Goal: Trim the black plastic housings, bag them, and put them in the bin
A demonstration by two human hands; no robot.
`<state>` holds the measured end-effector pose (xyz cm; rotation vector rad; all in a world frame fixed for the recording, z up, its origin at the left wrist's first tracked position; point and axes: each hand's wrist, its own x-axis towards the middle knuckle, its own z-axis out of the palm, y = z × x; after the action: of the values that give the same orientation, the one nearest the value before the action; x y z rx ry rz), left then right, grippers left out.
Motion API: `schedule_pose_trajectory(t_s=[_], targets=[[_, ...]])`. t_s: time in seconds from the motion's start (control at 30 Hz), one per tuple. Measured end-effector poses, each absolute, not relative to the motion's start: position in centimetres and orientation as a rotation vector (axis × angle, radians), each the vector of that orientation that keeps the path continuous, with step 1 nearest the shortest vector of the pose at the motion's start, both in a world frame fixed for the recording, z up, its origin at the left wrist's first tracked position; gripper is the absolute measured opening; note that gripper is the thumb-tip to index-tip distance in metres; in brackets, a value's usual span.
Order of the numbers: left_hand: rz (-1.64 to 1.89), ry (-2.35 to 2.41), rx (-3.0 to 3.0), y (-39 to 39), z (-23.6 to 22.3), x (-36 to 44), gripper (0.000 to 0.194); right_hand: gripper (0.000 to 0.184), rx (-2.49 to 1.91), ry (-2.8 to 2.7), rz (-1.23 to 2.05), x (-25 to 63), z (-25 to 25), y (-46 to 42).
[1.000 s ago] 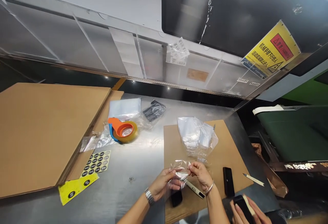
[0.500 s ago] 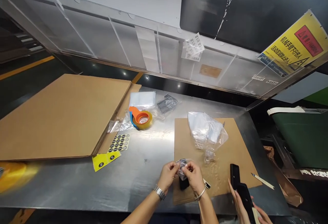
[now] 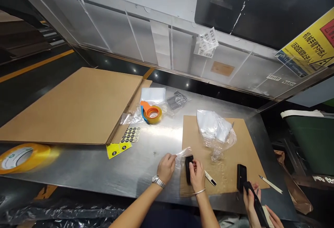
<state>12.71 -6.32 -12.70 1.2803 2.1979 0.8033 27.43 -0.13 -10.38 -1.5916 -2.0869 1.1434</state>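
My left hand [image 3: 166, 168], with a metal watch at the wrist, pinches a clear plastic bag [image 3: 182, 154] by its edge. The bag stretches to the right, above a black oblong case [image 3: 188, 170] standing on the cardboard sheet. Fingers of my right hand [image 3: 197, 175] are closed on the right side of that case; a bracelet circles the wrist. Beside my right hand lies a pale strip with a black end [image 3: 210, 178]. Another person's hands [image 3: 252, 200] at the lower right hold a similar black piece [image 3: 254, 202], near a black case [image 3: 241, 176].
A cardboard sheet [image 3: 190, 127] carries a pile of clear bags [image 3: 215, 127]. Tape in an orange dispenser [image 3: 152, 112], round stickers [image 3: 131, 134] and stacked cardboard [image 3: 75, 106] lie to the left. A wide tape roll [image 3: 19, 158] rests at the left edge. A pen-like cutter [image 3: 270, 183] lies right.
My hands have moved apart. The left now draws the bag leftward, while the right has shifted onto the black case. The whole view has also shifted.
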Motion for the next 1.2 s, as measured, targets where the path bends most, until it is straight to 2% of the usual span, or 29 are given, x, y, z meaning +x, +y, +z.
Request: schedule_pose_trajectory(t_s=[0.1,0.2,0.4,0.57,0.67,0.93,1.07,1.2], targets=[[0.709,2.315,1.215,-6.6,-14.2,11.7,0.033,0.024,-1.809,-2.033,1.037,29.2,-12.8,-0.8],[0.611,2.374,1.172,-6.7,-14.8,11.5,0.033,0.019,-1.853,-2.005,1.118,30.5,-14.0,-1.5],[0.547,2.327,1.083,-6.5,-15.0,11.5,0.031,0.039,-1.575,-1.9,1.653,30.6,-12.8,-1.2],[0.685,2.138,1.088,-6.6,-14.8,11.2,0.022,0.045,-1.578,-1.807,1.96,30.1,-13.2,-1.3],[0.77,2.061,1.082,-7.0,-14.9,11.2,0.021,0.044,-1.671,-1.763,1.92,30.4,-14.1,-1.3],[0.882,2.07,1.042,-8.4,-15.3,14.1,0.027,0.041,-1.742,-1.824,1.564,29.3,-15.9,-2.3],[0.867,2.121,1.11,-8.4,-14.4,15.2,0.028,0.039,-1.725,-1.921,1.416,28.0,-15.3,-3.5],[0.829,2.048,1.257,-8.2,-12.6,15.2,0.028,0.029,-1.613,-2.071,1.267,27.1,-13.7,-4.1]])
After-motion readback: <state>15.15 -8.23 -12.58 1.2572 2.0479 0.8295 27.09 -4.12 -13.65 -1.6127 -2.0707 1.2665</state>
